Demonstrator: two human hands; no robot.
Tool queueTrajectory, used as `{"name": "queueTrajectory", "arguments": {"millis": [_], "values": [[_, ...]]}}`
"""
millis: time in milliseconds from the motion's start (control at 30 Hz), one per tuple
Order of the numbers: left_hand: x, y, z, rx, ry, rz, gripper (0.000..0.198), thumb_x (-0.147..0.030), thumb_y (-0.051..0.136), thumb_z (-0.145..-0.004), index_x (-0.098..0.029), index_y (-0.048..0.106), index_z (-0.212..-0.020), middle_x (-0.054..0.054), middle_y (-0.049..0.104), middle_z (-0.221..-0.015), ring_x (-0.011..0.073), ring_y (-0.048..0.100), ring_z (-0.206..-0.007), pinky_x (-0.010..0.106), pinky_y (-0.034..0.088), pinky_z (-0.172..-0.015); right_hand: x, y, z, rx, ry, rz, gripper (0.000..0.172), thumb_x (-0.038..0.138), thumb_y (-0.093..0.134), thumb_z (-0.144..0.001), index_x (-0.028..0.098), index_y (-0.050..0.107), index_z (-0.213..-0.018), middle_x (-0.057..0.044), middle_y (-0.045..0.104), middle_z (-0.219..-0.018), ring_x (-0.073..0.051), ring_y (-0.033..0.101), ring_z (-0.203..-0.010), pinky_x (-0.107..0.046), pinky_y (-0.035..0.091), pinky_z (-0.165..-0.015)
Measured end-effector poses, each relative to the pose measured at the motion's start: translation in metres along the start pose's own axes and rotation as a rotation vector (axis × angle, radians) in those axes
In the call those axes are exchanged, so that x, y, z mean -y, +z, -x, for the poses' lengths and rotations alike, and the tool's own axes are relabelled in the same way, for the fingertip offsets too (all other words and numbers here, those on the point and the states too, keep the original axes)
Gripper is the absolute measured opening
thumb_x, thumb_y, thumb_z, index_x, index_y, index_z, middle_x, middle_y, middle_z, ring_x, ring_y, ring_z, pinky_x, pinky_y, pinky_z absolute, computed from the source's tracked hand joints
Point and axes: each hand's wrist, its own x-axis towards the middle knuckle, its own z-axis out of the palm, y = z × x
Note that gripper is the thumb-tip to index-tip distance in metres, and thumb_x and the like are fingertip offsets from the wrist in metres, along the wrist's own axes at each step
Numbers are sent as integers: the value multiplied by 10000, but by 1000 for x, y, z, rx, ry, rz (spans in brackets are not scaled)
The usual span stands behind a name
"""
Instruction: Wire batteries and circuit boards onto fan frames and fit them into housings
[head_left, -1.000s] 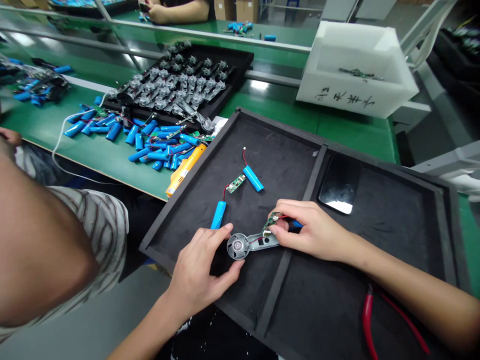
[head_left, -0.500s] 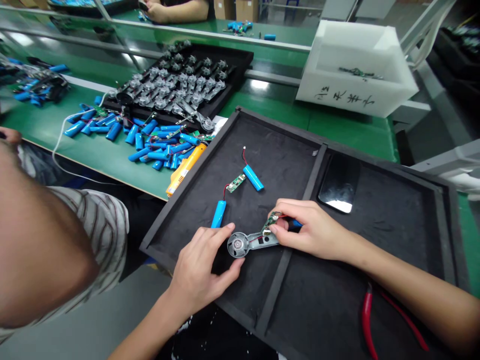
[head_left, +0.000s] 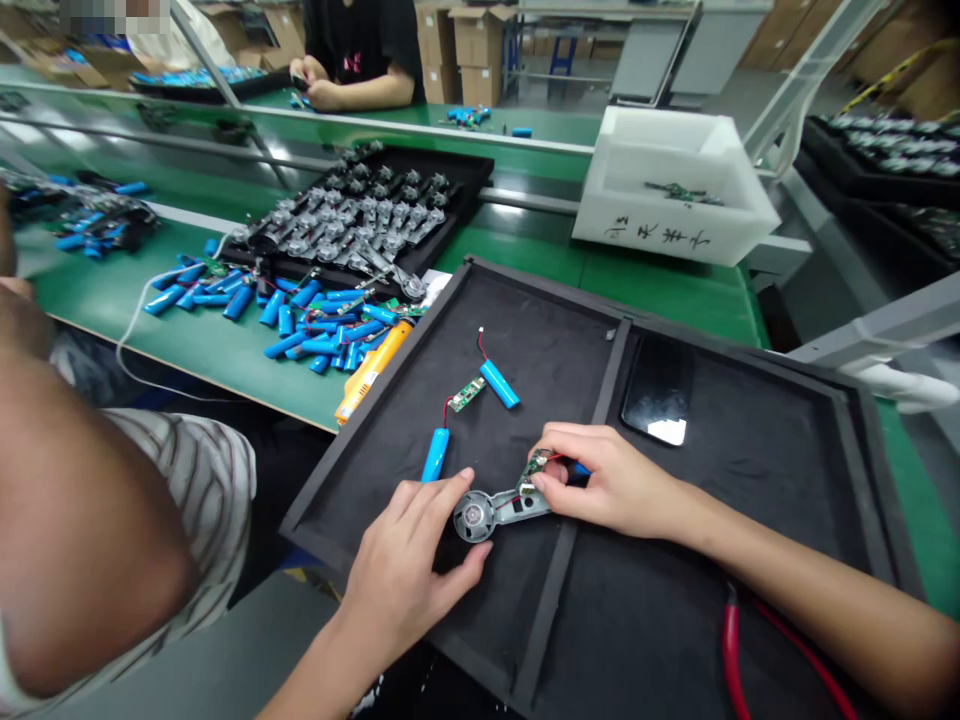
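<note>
Tilted up now, my view shows my right hand [head_left: 611, 480] pinching a board [head_left: 536, 468] onto a fan housing [head_left: 499, 510] that my left hand [head_left: 405, 570] steadies; another board [head_left: 466, 394] lies loose.

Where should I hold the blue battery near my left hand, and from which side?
Grip the blue cylindrical battery around its middle, from above: it lies flat on the black tray, clear of your left hand, and its red wire leaves the upper end, so avoid that end.

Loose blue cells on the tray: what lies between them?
Head view: a green circuit board lies between the upper blue cell and the lower blue cell, red-wired to it.
</note>
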Motion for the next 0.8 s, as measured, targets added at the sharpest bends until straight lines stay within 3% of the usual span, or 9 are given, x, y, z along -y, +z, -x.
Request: {"name": "queueTrajectory", "arguments": {"millis": [133,233,400,600,700,800], "values": [[-1,-3,-1,35,-13,71,675,-246,714,-928,-224,414,-1532,102,713,-1217,261,633,-1053,406,597,-885,-1,1,-1,0,2,-9,40,180,637,-944,184,620,-908,28,547,-801,-104,510,-696,-235,417,-668],[-2,-11,-1,-1,-44,168,654,-194,706,-911,-234,433,-1503,107,700,-1215,251,630,-1035,411,589,-875,-1,2,1,-24,-17,-18,36,191,639,-945,185,631,-910,22,547,-793,-117,516,-700,-251,422,-670],[-10,-18,-1,-161,-99,341,671,-127,706,-853,-246,473,-1472,99,648,-1161,251,621,-1024,416,570,-865,-1,9,7,-106,-82,-125,32,162,652,-922,188,661,-939,15,564,-784,-118,520,-668,-252,424,-637],[-37,-4,-21,-412,-29,683,743,-86,734,-814,-223,465,-1494,108,576,-1175,281,611,-1130,513,536,-1032,-1,10,10,-138,-146,-210,27,206,674,-941,183,670,-955,-2,609,-805,-122,549,-692,-255,443,-660],[-53,-5,-39,-422,22,667,789,-108,816,-788,-216,475,-1491,99,603,-1149,268,621,-1094,469,558,-992,-3,7,11,-76,-171,-245,65,239,684,-947,176,676,-956,-25,637,-833,-134,578,-720,-267,465,-685],[-63,-10,-54,-418,63,548,694,-141,868,-771,-188,567,-1394,94,612,-1145,237,631,-1053,384,569,-924,-5,6,13,-14,-213,-279,99,249,713,-924,169,659,-899,-30,645,-829,-140,593,-730,-267,487,-702]]}}
